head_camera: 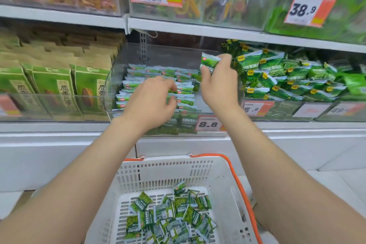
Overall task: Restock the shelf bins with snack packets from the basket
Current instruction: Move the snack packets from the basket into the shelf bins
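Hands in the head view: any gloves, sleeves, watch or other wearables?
Nothing worn shows. The left hand and right hand are bare, with no gloves or rings visible. The left forearm and right forearm are bare down to the frame edge, with no sleeve, watch or wristband in view.

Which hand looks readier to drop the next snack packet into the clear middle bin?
Probably the right hand: it pinches a green packet above the sparser right side of the bin. The left hand is down among the stacked rows, and whether it holds one is unclear.
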Action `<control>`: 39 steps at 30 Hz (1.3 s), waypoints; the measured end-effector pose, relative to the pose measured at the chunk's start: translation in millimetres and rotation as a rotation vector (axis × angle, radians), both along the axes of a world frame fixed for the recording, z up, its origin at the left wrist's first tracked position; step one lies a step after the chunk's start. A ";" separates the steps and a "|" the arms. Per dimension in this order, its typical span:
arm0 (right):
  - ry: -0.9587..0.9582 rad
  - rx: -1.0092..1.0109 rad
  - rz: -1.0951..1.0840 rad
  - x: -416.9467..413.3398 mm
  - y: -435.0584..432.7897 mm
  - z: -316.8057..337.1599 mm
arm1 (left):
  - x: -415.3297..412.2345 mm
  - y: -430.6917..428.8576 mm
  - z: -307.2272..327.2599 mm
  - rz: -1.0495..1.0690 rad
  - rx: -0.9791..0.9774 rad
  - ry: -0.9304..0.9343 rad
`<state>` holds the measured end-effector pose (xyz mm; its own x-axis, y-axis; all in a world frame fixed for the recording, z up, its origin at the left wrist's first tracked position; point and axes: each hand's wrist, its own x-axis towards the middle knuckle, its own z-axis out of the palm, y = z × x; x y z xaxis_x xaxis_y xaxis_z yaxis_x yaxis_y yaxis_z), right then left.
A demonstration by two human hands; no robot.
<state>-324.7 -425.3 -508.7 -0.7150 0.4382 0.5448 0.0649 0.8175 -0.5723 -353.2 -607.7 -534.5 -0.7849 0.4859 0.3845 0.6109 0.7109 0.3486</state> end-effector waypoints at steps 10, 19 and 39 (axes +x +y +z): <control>-0.533 0.163 -0.146 -108.6 30.7 -15.1 | -15.7 1.2 -5.4 -0.040 -0.232 -0.167; -0.737 0.246 -0.118 -133.1 37.0 -23.6 | -17.7 1.4 -9.3 -0.033 -0.222 -0.137; 0.144 0.315 0.170 86.9 -56.5 -59.1 | 64.2 -2.2 -105.5 -0.131 0.378 0.531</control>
<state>-237.9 -481.7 -567.8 -0.6691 0.1149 0.7343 -0.1497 0.9469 -0.2846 -289.0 -609.9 -640.0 -0.3859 0.3203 0.8652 0.8411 0.5075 0.1872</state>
